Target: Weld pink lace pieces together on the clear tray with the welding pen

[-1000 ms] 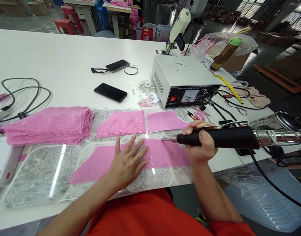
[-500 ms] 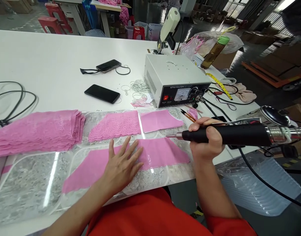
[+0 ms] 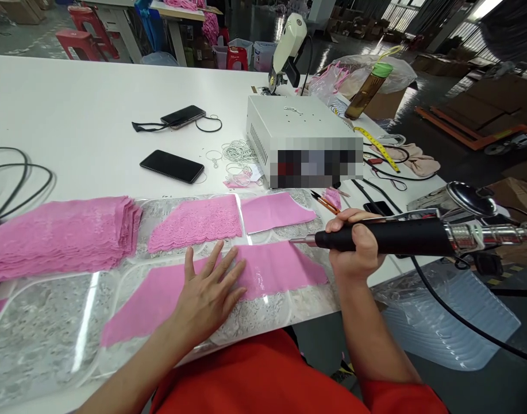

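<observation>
Your left hand (image 3: 208, 292) spread flat on cloth (image 3: 280, 267); your right hand (image 3: 354, 256) wrapped round tool (image 3: 403, 237). Cloth may pucker if tip (image 3: 304, 240) drags while left hand lifts.

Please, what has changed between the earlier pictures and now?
The right hand moved the black-handled tool rightward along the far edge of the pink fabric; the tip is now near its corner. Nothing was newly grasped or released. The left hand stays flat on the fabric.

Pink fabric (image 3: 284, 267) lies flat; black tool (image 3: 405, 237) points left.
</observation>
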{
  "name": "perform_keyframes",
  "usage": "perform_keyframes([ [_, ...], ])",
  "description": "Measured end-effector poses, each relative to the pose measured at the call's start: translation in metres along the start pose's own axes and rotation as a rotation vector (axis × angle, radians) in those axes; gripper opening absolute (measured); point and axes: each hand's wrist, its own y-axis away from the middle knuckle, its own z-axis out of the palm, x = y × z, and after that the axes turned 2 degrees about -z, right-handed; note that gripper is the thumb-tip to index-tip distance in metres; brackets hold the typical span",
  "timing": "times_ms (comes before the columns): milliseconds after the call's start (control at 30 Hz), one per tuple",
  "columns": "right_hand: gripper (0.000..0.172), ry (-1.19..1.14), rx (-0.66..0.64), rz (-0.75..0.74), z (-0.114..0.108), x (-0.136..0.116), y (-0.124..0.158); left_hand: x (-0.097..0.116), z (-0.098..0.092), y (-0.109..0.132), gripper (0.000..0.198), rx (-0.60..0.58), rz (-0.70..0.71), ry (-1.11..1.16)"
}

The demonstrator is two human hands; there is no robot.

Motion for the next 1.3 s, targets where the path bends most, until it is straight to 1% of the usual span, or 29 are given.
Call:
perform_keyframes([
  [167, 0.009, 0.016, -0.023, -0.013, 0.000, 0.001, -0.002, -0.003, 0.000, -0.001, 0.036, 0.017, 0.031, -0.025],
  [300, 0.009, -0.002, 0.017, 0.009, -0.011, -0.006, -0.005, 0.003, -0.005, -0.001, 0.038, 0.029, 0.007, 0.035],
  [367, 0.009, -0.007, 0.038, 0.024, -0.020, -0.012, -0.005, 0.009, -0.010, 0.000, 0.038, 0.009, 0.010, 0.079],
  [500, 0.009, 0.001, 0.049, 0.049, -0.032, -0.019, -0.004, 0.020, -0.016, 0.002, 0.037, -0.066, 0.080, 0.107],
  [600, 0.010, 0.002, 0.042, 0.061, -0.034, -0.020, -0.003, 0.024, -0.015, 0.002, 0.035, -0.110, 0.149, 0.067],
  [667, 0.010, -0.001, 0.038, 0.069, -0.033, -0.019, -0.002, 0.024, -0.013, 0.001, 0.035, -0.114, 0.178, 0.040],
  [800, 0.010, 0.006, 0.036, 0.066, -0.032, -0.017, -0.002, 0.024, -0.010, 0.002, 0.035, -0.105, 0.185, 0.032],
  [967, 0.012, 0.017, 0.001, 0.046, -0.033, -0.013, -0.001, 0.024, -0.008, 0.002, 0.036, -0.104, 0.177, 0.037],
  [1100, 0.011, -0.002, -0.022, 0.061, -0.035, -0.015, -0.002, 0.023, -0.006, 0.003, 0.036, -0.091, 0.190, 0.037],
  [1300, 0.010, 0.000, 0.045, 0.028, -0.046, -0.025, -0.003, 0.022, -0.005, 0.007, 0.037, -0.082, 0.209, 0.040],
])
